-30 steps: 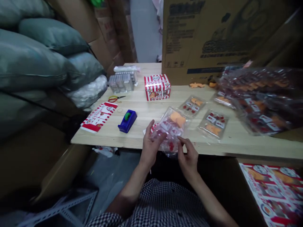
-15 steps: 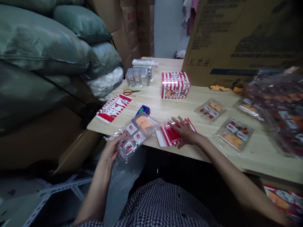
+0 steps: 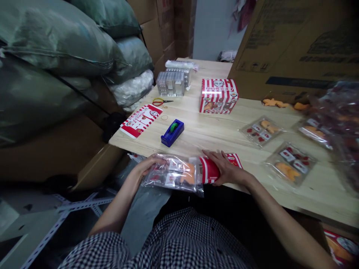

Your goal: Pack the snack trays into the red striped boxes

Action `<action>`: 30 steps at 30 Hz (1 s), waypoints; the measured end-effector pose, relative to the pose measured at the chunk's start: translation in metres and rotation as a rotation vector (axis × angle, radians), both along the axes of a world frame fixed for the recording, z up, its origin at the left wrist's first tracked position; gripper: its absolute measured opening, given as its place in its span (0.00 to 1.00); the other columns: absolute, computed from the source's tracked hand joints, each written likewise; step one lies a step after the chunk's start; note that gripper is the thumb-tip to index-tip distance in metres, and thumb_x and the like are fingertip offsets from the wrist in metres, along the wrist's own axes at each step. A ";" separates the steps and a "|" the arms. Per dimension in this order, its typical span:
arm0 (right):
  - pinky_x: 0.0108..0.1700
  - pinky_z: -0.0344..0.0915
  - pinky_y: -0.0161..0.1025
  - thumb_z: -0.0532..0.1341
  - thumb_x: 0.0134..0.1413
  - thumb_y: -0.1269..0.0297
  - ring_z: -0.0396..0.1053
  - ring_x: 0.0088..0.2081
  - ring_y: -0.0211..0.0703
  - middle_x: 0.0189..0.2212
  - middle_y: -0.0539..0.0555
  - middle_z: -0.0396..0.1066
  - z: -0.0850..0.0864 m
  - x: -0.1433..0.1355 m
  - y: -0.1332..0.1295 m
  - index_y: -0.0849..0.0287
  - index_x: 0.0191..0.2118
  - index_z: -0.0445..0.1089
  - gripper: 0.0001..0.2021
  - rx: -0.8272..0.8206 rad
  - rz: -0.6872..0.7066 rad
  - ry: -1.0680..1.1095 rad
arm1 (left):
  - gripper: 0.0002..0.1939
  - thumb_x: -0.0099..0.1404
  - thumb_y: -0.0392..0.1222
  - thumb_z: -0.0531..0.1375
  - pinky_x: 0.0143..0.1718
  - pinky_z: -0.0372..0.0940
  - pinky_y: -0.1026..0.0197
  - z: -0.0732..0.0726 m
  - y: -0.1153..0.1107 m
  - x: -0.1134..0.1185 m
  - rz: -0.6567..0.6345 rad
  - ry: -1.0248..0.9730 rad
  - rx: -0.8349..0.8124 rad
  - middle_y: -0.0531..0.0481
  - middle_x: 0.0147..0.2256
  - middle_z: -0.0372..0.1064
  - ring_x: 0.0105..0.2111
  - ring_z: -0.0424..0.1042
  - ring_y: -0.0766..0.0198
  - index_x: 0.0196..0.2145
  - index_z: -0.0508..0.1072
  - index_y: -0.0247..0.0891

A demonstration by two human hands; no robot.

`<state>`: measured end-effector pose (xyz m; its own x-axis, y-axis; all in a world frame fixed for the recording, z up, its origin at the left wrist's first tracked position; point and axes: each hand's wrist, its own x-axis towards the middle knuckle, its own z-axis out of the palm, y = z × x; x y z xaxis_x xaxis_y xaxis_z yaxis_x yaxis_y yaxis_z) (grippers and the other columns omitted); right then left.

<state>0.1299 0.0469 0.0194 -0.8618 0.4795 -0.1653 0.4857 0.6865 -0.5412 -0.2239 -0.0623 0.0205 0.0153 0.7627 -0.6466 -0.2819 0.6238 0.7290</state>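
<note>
My left hand (image 3: 149, 164) grips a clear plastic bag (image 3: 175, 172) at its left end. An orange piece, small printed cards and dark red bits show through the plastic. The bag's right end meets the left side of a red-and-white striped carton (image 3: 207, 170) at the table's front edge. My right hand (image 3: 227, 170) is curled over that carton, fingers on top and thumb toward me; part of the carton is hidden beneath it. Behind the bag stands a blue tape dispenser (image 3: 172, 133) with a green core.
A built striped box (image 3: 218, 96) stands farther back. Flat printed sheets (image 3: 141, 120), scissors (image 3: 162, 101) and clear plastic cases (image 3: 171, 83) are at the left. Filled bags (image 3: 291, 163) lie at the right, near a bigger pile (image 3: 342, 127). A large cardboard box (image 3: 280, 45) rises behind.
The bag has swung level and its right end has come to the carton. My right hand has gone from spread flat to curled around the carton, which looks less flat now. The view shifted slightly.
</note>
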 end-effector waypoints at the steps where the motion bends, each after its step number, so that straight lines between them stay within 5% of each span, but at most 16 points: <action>1: 0.69 0.29 0.67 0.74 0.36 0.61 0.43 0.71 0.65 0.70 0.61 0.48 0.001 0.001 -0.005 0.47 0.73 0.27 0.66 -0.009 0.011 -0.007 | 0.10 0.46 0.37 0.71 0.27 0.70 0.60 0.000 0.004 0.003 -0.024 0.016 0.017 0.41 0.26 0.79 0.22 0.75 0.59 0.28 0.80 0.31; 7: 0.69 0.31 0.64 0.75 0.33 0.59 0.46 0.69 0.64 0.66 0.67 0.53 -0.010 0.005 -0.029 0.53 0.73 0.34 0.65 0.056 -0.017 -0.063 | 0.14 0.45 0.40 0.73 0.27 0.66 0.64 -0.009 0.016 0.021 0.073 0.176 0.195 0.46 0.27 0.78 0.24 0.73 0.63 0.31 0.81 0.33; 22: 0.69 0.35 0.65 0.71 0.41 0.57 0.46 0.69 0.65 0.66 0.64 0.51 -0.021 0.004 -0.040 0.47 0.73 0.35 0.59 0.146 -0.097 0.007 | 0.16 0.43 0.40 0.73 0.29 0.65 0.63 -0.024 0.022 0.033 0.189 0.313 0.257 0.48 0.26 0.77 0.25 0.72 0.64 0.30 0.79 0.32; 30: 0.69 0.34 0.66 0.73 0.39 0.56 0.48 0.68 0.68 0.66 0.67 0.53 -0.022 0.002 -0.041 0.50 0.73 0.36 0.60 0.190 -0.104 -0.016 | 0.13 0.45 0.41 0.72 0.23 0.58 0.67 -0.014 0.013 0.057 0.245 0.320 0.242 0.53 0.21 0.73 0.20 0.66 0.68 0.30 0.79 0.33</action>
